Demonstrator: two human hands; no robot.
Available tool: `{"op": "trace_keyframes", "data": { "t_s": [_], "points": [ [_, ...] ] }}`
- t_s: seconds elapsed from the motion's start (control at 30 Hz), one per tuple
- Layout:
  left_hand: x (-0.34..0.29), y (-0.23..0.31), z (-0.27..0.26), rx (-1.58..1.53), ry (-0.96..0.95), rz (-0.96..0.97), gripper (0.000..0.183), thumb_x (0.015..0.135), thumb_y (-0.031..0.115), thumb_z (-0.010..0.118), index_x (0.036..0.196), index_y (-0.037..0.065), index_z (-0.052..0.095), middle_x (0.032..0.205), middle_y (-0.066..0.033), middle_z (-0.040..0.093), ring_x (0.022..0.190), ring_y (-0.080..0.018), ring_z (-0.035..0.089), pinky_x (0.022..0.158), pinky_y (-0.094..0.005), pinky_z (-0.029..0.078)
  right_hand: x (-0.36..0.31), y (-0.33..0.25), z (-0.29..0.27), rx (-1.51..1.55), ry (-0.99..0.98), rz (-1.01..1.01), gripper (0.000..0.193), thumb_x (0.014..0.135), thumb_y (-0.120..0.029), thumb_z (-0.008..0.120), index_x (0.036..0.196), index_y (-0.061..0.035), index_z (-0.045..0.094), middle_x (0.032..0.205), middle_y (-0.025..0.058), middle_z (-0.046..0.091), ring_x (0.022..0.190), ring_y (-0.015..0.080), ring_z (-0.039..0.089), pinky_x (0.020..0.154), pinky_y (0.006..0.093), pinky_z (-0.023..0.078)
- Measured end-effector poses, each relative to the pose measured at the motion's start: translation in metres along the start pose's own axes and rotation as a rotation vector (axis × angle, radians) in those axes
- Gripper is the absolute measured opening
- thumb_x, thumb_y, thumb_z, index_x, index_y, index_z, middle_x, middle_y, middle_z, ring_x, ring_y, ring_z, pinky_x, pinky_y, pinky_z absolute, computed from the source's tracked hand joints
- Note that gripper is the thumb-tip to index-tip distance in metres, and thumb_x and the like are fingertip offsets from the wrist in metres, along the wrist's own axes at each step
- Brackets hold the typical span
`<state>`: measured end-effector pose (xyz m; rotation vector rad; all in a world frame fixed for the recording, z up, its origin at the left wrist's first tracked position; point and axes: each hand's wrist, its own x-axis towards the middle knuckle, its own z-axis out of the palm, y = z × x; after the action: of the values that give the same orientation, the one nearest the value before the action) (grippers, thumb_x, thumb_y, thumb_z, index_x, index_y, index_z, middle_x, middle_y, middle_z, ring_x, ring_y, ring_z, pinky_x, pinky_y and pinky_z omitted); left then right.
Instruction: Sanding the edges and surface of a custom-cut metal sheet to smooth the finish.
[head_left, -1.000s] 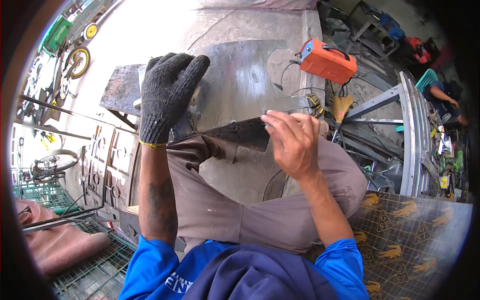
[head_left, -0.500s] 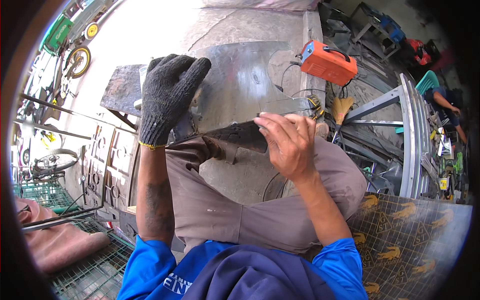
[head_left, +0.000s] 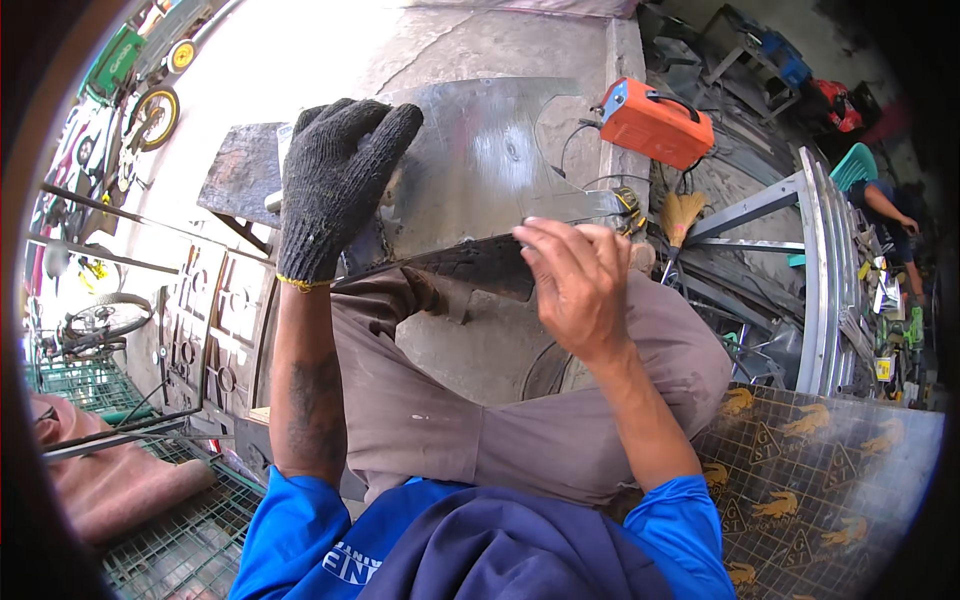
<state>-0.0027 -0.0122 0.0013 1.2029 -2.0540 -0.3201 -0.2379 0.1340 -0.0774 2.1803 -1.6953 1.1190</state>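
Observation:
A dark knit glove covers my left hand (head_left: 345,190), whose fingers curl over the left part of the bent sheet of grey metal (head_left: 470,150). Pale bits of an object show beside the glove, but what the fingers grip is hidden. My bare right hand (head_left: 580,285) is held just before the sheet's near edge, toward its right end. Its thumb and forefinger come together, and anything small between them is too blurred to name. Below the near edge, a dark metal face (head_left: 490,270) slopes down between my knees.
An orange box-shaped machine (head_left: 655,122) with cables stands beyond the sheet, near a straw broom (head_left: 682,215). Grey metal frames (head_left: 815,270) fill the right side; another person (head_left: 890,215) is at far right. A printed board (head_left: 800,490) lies lower right, a green wire grid (head_left: 170,530) lower left.
My right hand has come slightly away from the sheet's near edge, and its fingertips have shifted. The sheet and my gloved left hand have moved only a little.

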Motion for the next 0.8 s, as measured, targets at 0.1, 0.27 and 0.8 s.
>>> {"op": "trace_keyframes", "data": {
  "t_s": [0.1, 0.27, 0.8],
  "points": [
    [-0.005, -0.01, -0.001, 0.064, 0.029, 0.11, 0.04, 0.096, 0.044, 0.073, 0.1, 0.005, 0.08, 0.091, -0.0122, 0.073, 0.093, -0.0321, 0.064, 0.092, -0.0419, 0.048, 0.001, -0.017, 0.008, 0.086, -0.041, -0.07, 0.023, 0.092, -0.014, 0.077, 0.115, -0.0172, 0.078, 0.12, -0.0057, 0.076, 0.102, 0.019, 0.062, 0.096, 0.0363, 0.041],
    [-0.003, -0.002, -0.006, 0.015, 0.008, 0.019, 0.04, 0.097, 0.044, 0.072, 0.1, 0.005, 0.081, 0.094, -0.0122, 0.074, 0.095, -0.032, 0.065, 0.093, -0.0418, 0.048, -0.004, 0.041, -0.019, -0.196, 0.03, 0.159, 0.016, 0.1, -0.02, 0.071, 0.114, -0.0189, 0.078, 0.12, -0.0047, 0.076, 0.099, 0.019, 0.061, 0.092, 0.0386, 0.039],
    [-0.006, -0.002, -0.001, 0.011, 0.006, -0.024, 0.037, 0.097, 0.039, 0.074, 0.097, 0.003, 0.079, 0.095, -0.0136, 0.075, 0.097, -0.0326, 0.065, 0.095, -0.0427, 0.047, 0.002, -0.002, 0.007, -0.039, 0.011, 0.039, 0.021, 0.101, -0.022, 0.069, 0.118, -0.0164, 0.079, 0.124, -0.0037, 0.077, 0.103, 0.0202, 0.061, 0.096, 0.0371, 0.041]
  ]
}}
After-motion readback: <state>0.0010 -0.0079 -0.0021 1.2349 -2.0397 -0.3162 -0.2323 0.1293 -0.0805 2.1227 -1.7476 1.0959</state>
